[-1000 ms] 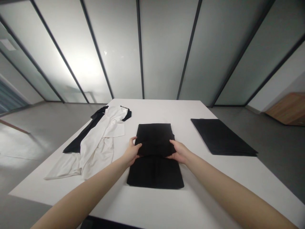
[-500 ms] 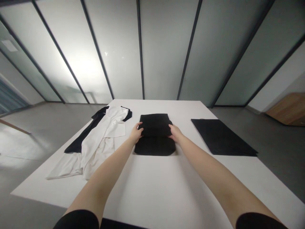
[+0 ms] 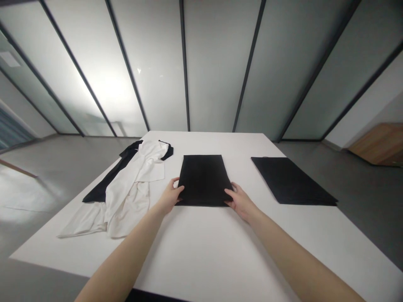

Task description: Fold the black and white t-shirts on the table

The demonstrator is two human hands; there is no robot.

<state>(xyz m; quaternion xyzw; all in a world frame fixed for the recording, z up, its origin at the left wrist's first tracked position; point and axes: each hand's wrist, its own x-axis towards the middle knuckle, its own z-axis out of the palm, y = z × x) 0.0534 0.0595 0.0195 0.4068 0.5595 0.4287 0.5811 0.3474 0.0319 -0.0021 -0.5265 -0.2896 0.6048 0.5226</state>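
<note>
folded black garment (image 3: 204, 180) lying flat as a tapered rectangle near the middle of the white table (image 3: 204, 256), its near edge between the two hands. left hand (image 3: 170, 197): open, fingers lightly spread, fingertips at the garment's left edge close to the near corner, no grip. right hand (image 3: 241, 202): equally open, fingertips on the near right corner, nothing pinched. to the right, well apart, lies a flat black garment (image 3: 291, 182). to the left, near the folded stack but not touching it, a crumpled white garment (image 3: 129, 197) sprawls over a black cloth (image 3: 102, 195). risk: the smooth tabletop offers little friction, so a dragging fingertip could skew the layers or rumple the near edge. pushing the stack leftward could also catch the loose white fabric.
</note>
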